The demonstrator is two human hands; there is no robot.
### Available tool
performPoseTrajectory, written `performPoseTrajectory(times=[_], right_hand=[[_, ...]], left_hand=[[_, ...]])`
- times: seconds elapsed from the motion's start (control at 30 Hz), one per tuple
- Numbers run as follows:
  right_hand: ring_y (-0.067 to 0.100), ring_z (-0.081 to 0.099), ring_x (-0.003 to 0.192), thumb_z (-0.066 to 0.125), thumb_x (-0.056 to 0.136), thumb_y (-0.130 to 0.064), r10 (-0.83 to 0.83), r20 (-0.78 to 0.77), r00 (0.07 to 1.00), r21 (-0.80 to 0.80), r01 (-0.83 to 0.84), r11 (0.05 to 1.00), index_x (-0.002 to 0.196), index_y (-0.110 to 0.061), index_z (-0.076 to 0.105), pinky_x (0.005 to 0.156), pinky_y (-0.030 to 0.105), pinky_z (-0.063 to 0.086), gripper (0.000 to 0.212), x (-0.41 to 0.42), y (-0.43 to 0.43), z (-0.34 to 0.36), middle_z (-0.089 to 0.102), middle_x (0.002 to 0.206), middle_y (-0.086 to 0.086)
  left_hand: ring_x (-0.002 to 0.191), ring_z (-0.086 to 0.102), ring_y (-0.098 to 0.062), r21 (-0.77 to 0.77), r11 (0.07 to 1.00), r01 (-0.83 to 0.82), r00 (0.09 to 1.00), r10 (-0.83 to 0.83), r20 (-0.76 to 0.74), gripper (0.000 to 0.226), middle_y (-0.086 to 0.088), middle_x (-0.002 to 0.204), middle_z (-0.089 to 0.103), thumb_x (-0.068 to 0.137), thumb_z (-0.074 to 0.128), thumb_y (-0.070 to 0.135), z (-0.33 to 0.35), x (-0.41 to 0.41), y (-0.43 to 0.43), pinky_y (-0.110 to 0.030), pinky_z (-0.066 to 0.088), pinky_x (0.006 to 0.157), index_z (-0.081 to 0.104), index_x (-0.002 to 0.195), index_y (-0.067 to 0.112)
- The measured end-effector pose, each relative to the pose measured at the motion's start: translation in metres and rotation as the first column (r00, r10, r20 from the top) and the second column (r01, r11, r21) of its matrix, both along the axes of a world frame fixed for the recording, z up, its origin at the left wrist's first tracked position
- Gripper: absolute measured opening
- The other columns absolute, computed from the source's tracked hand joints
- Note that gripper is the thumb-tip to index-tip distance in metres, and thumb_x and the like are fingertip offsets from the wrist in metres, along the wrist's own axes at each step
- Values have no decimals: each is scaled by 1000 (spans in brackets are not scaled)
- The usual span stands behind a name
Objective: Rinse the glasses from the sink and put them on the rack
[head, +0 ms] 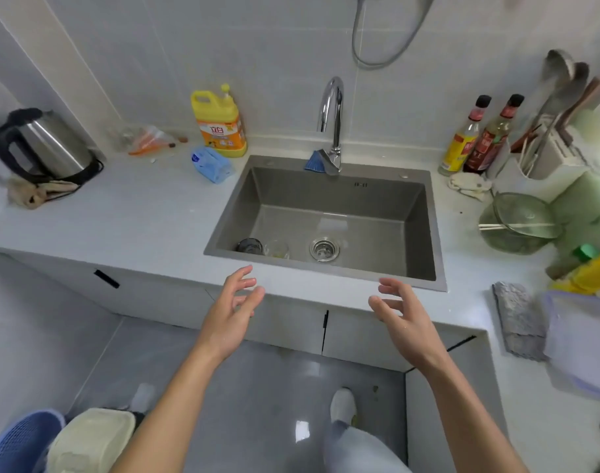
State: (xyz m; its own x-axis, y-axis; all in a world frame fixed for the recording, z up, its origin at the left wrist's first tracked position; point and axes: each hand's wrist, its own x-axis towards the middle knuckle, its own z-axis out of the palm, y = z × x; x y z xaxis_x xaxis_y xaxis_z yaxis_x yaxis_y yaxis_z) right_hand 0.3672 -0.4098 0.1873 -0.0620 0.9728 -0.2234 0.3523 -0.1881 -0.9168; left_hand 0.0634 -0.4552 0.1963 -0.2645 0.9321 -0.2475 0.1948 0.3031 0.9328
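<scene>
Though cluttered, countertop [138,216], sink [326,199], tiled wall [189,46].

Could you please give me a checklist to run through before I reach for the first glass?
1. Hands free: ok; left hand and right hand open, holding nothing.
2. Glasses in sink: ok; dark glass and clear glass stand in its near left corner.
3. Glasses uncovered: ok; nothing lies on them.
4. Water running: not ok; no stream under the faucet.
5. Rack located: cannot tell; no rack plainly in view.
</scene>
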Motion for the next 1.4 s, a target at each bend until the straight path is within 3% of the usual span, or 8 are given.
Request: performPoseTrajectory(times=[0.2,0.47,0.63,0.8,1.0,1.17,1.3,1.4], right_hand=[[-5,59,110,63,101,-31,96,32,995,3,-96,995,138,-27,52,78,14,47,39,-25,99,1,57,132,-8],[-15,60,103,64,101,-29,123,14,992,-78,-121,990,127,-37,54,76,9,49,29,-82,176,-25,59,127,-16],[-4,62,108,65,100,-29,69,34,997,-148,-63,987,132,-28,56,79,11,48,33,-136,211,-57,61,128,-12],[2,63,106,65,100,-29,34,58,998,-264,-18,964,137,-26,53,76,12,48,40,-188,234,-91,60,130,-5],[10,64,102,66,99,-31,52,120,991,-375,-3,927,140,-23,49,81,25,51,46,-222,252,-130,56,130,3],[15,63,104,66,98,-29,86,174,981,-410,-8,912,140,-21,49,83,30,51,45,-234,264,-157,55,131,4],[15,62,107,64,99,-31,116,184,976,-434,-25,900,142,-21,48,86,29,50,46,-232,272,-171,54,132,3],[14,61,109,62,101,-32,139,166,976,-462,-48,886,143,-22,47,85,27,49,46,-227,275,-174,53,133,1]], left_hand=[[115,67,-13,-41,999,-30,997,27,-72,46,22,134,60,102,63,42,5,-9,95,-22,46,88,48,146,44],[111,67,-5,-149,989,-11,992,-9,-129,41,14,135,61,101,66,33,-20,-56,180,-19,47,86,52,140,40],[109,62,-5,-278,959,54,971,-115,-208,47,9,135,59,100,68,28,-57,-106,235,-11,43,77,54,145,27],[125,60,-15,-435,886,162,921,-293,-255,52,2,143,61,95,70,28,-101,-138,273,-31,48,105,54,145,26],[144,42,-23,-542,790,288,734,-546,-405,64,-3,155,50,92,72,23,-150,-146,304,-28,32,116,48,151,18],[160,3,-35,-725,613,314,584,-727,-361,100,-8,175,0,94,75,28,-197,-140,326,-45,16,128,8,167,24],[158,7,-37,-782,551,291,467,-795,-386,104,-7,173,-1,92,76,17,-224,-136,330,-44,27,125,3,166,28],[148,25,-38,-775,574,265,412,-794,-447,100,-11,166,13,88,80,11,-236,-135,329,-42,40,114,16,162,29]])
